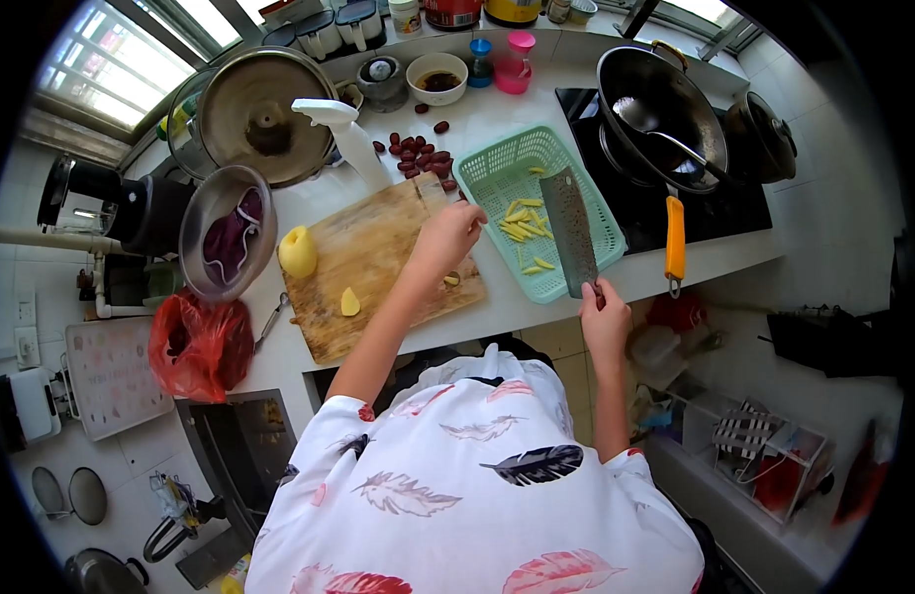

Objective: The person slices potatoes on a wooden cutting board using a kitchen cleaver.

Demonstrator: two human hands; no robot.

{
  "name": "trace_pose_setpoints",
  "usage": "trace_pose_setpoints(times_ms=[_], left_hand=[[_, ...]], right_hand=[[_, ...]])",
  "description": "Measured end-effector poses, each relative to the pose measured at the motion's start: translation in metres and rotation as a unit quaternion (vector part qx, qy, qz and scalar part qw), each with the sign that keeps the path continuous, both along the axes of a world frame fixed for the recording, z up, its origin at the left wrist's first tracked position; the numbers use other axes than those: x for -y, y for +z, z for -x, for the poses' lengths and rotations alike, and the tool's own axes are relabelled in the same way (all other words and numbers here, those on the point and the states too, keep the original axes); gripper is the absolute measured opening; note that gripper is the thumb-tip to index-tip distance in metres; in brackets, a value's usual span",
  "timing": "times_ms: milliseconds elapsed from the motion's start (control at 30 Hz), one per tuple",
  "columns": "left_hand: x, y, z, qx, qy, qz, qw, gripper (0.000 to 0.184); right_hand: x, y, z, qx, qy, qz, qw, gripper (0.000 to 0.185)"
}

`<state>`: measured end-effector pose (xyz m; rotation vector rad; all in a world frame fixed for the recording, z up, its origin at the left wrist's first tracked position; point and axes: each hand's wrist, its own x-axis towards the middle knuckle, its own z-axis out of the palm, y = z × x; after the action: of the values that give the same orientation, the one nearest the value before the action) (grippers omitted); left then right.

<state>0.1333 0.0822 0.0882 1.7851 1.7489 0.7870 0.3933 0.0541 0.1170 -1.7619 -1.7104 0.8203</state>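
My right hand (605,315) is closed round the handle of a cleaver (569,226), whose broad blade lies over the green plastic basket (608,224). Pale yellow strips (525,220) are scattered inside the basket. My left hand (453,236) hovers between the basket and the wooden cutting board (363,233), its fingers pressed together; whatever they hold, if anything, is too small to make out. On the board rest a peeled yellow fruit or vegetable (298,251) at the left and a cut wedge (350,302). A small piece (452,279) lies near the board's right edge.
Red dates (415,155) lie behind the board, beside a white spray bottle (350,139). A wok (655,114) with an orange handle stands on the right stove. At left are a bowl with purple contents (230,238), a red bag (202,346) and the sink (241,450).
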Motion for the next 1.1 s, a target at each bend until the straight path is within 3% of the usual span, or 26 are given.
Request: trace_pose_setpoints(times_ms=[33, 100, 233, 467, 567, 633, 667, 733, 767, 833, 933, 1000, 1067, 1100], left_hand=[[0.01, -0.007, 0.009, -0.002, 0.0, 0.0, 1.0, 0.016], [0.034, -0.031, 0.024, -0.074, -0.047, 0.129, 0.988, 0.014], [0.065, -0.069, 0.034, -0.033, -0.072, 0.027, 0.996, 0.019], [0.064, -0.07, 0.031, -0.06, -0.091, 0.077, 0.991, 0.017], [0.056, -0.032, 0.023, -0.007, -0.024, 0.104, 0.994, 0.009], [0.044, 0.003, 0.011, 0.07, 0.004, 0.047, 0.996, 0.007], [0.037, 0.01, 0.002, 0.071, 0.005, 0.049, 0.996, 0.007], [0.018, 0.017, -0.016, 0.139, 0.008, -0.085, 0.987, 0.01], [0.011, 0.015, -0.02, 0.14, 0.01, -0.087, 0.986, 0.01], [0.003, 0.01, -0.027, 0.05, 0.092, -0.169, 0.98, 0.015], [0.02, 0.001, 0.003, 0.039, 0.168, -0.164, 0.971, 0.018], [0.053, -0.018, 0.034, 0.035, 0.229, -0.098, 0.968, 0.018], [0.099, -0.047, 0.063, -0.089, 0.292, -0.109, 0.946, 0.02], [0.119, -0.056, 0.071, -0.093, 0.303, -0.108, 0.942, 0.02]], right_hand=[[0.0, -0.001, 0.0, -0.002, 0.0, 0.0, 1.0, 0.017], [0.0, -0.006, 0.0, 0.009, 0.007, 0.016, 1.0, 0.017], [0.001, -0.008, 0.006, -0.011, 0.013, 0.004, 1.0, 0.018], [-0.002, -0.008, 0.013, -0.026, 0.033, 0.011, 0.999, 0.019], [-0.003, -0.008, 0.009, -0.022, 0.019, 0.008, 1.0, 0.019], [-0.003, -0.009, 0.005, -0.015, 0.01, -0.001, 1.0, 0.019], [-0.003, -0.009, 0.005, -0.015, -0.004, 0.0, 1.0, 0.018], [-0.004, -0.01, 0.006, -0.015, -0.016, 0.0, 1.0, 0.018], [-0.004, -0.01, 0.006, 0.003, -0.015, 0.001, 1.0, 0.018], [-0.005, -0.007, 0.005, 0.025, -0.013, -0.001, 1.0, 0.017], [0.004, -0.001, 0.016, 0.032, 0.003, -0.031, 0.999, 0.017], [0.012, 0.002, 0.03, 0.052, 0.002, -0.075, 0.996, 0.016], [0.017, -0.007, 0.041, 0.005, 0.037, -0.06, 0.998, 0.016], [0.018, -0.012, 0.048, -0.04, 0.059, -0.045, 0.996, 0.016]])
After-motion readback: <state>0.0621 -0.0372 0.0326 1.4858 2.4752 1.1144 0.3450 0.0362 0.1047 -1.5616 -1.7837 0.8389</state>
